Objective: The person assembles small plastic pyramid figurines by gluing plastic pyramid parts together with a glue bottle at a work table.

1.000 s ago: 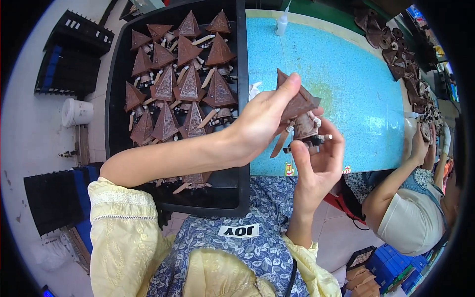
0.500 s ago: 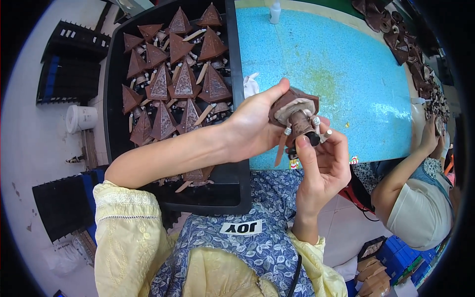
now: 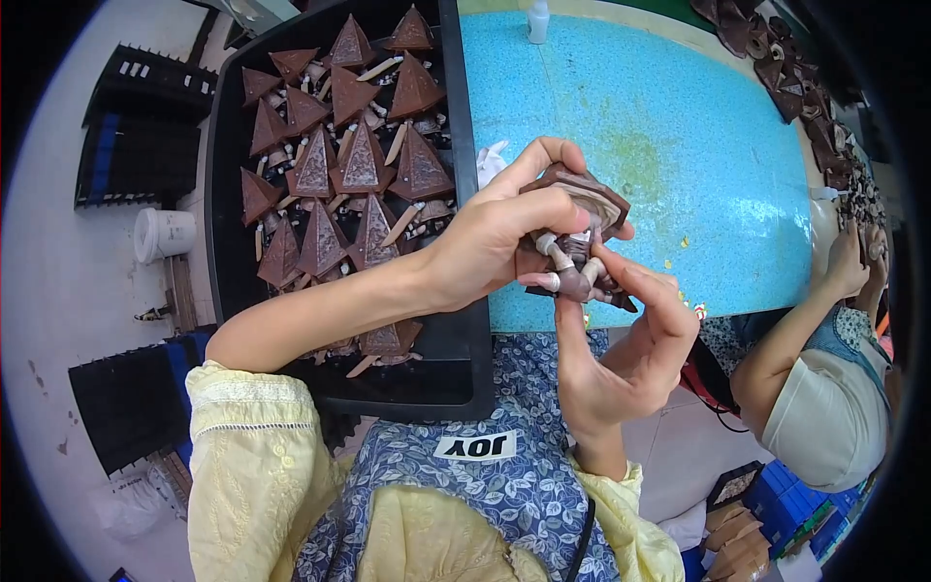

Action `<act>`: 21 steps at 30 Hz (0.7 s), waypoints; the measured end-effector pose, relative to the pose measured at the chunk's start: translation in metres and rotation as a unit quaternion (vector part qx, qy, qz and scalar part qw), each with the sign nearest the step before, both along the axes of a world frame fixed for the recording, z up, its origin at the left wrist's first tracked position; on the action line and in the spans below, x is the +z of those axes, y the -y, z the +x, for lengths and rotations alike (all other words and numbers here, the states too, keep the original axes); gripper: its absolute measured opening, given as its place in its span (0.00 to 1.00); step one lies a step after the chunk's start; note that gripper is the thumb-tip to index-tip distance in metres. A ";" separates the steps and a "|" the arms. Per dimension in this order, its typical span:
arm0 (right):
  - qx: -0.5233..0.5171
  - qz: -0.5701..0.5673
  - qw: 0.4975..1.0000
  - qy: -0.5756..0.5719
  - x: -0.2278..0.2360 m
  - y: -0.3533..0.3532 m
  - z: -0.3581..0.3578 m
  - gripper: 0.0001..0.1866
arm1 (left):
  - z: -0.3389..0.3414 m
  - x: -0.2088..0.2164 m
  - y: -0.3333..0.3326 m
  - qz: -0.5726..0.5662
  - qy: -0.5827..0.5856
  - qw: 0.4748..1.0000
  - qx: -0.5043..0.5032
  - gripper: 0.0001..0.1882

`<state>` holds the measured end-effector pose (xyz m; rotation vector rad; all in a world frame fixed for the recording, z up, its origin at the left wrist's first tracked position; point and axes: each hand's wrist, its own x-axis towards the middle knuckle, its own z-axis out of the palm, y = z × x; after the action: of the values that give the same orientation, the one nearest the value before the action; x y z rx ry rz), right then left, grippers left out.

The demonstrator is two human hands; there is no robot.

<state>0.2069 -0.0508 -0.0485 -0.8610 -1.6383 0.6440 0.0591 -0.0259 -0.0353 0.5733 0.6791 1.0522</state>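
Observation:
Over the table's near edge I hold a small figurine [image 3: 576,282] with a wide brown hat, tilted so the hat's pale underside faces me. My left hand [image 3: 485,228] is closed round the hat and upper body, its thumb lying on the figure. At the lower end, my right hand [image 3: 626,359] pinches the figurine's brown and cream parts between thumb and forefinger; its other fingers are curled. My fingers hide much of the body. To the left, a black tray [image 3: 477,364] carries several similar figurines with pointed brown hats [image 3: 316,163] and flat wooden-looking sticks.
A blue speckled tabletop [image 3: 718,175] spreads beyond my hands, with a small white bottle [image 3: 538,21] at its far edge. On the right, a co-worker's hand [image 3: 846,264] is among piled brown parts [image 3: 824,145]. A white bucket [image 3: 165,235] stands at the left.
The figurine has been turned in my hands, showing a different side. My left thumb has come from the hat's outer side onto the body, and my right fingers have shifted their pinch.

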 end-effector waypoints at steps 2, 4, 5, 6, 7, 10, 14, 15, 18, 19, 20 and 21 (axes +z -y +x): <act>0.003 -0.021 1.000 -0.019 0.002 0.002 -0.002 0.27 | 0.005 0.003 0.000 -0.048 0.006 0.998 0.040 0.16; 0.004 -0.026 0.999 -0.031 0.001 0.004 -0.003 0.27 | 0.008 0.001 0.001 -0.050 0.004 0.997 0.055 0.16; 0.005 -0.032 0.999 -0.043 0.000 0.005 -0.004 0.26 | 0.009 0.000 0.002 -0.053 0.001 0.996 0.071 0.16; 0.005 -0.032 0.999 -0.043 0.000 0.005 -0.003 0.26 | 0.008 -0.001 0.002 -0.053 0.001 0.996 0.071 0.16; 0.005 -0.027 0.999 -0.038 -0.001 0.004 -0.003 0.26 | 0.006 -0.002 0.003 -0.050 -0.016 0.997 0.058 0.17; 0.004 -0.027 0.999 -0.030 -0.001 0.005 -0.003 0.26 | 0.005 -0.007 0.004 -0.052 -0.040 0.997 0.046 0.18; 0.001 -0.036 0.999 -0.029 -0.001 0.006 -0.004 0.26 | 0.006 -0.010 0.006 -0.073 -0.046 0.995 0.055 0.20; 0.001 -0.036 0.999 -0.029 -0.001 0.006 -0.003 0.26 | 0.007 -0.009 0.007 -0.074 -0.045 0.995 0.056 0.20; 0.001 -0.045 0.999 -0.029 -0.001 0.007 -0.003 0.26 | 0.011 -0.007 0.007 -0.090 -0.087 0.990 0.068 0.20; -0.004 -0.044 0.999 -0.032 -0.002 0.007 -0.002 0.26 | 0.012 -0.007 0.007 -0.097 -0.041 0.992 0.072 0.18; -0.007 -0.042 0.999 -0.034 -0.002 0.007 -0.003 0.26 | 0.012 -0.007 0.007 -0.102 0.005 0.992 0.078 0.16; -0.007 -0.041 0.999 -0.033 0.000 0.007 -0.003 0.26 | 0.010 -0.008 0.007 -0.102 0.006 0.992 0.078 0.16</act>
<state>0.2035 -0.0582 -0.0490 -0.8994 -1.5537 0.7272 0.0690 -0.0333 -0.0435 0.3410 0.8201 1.1158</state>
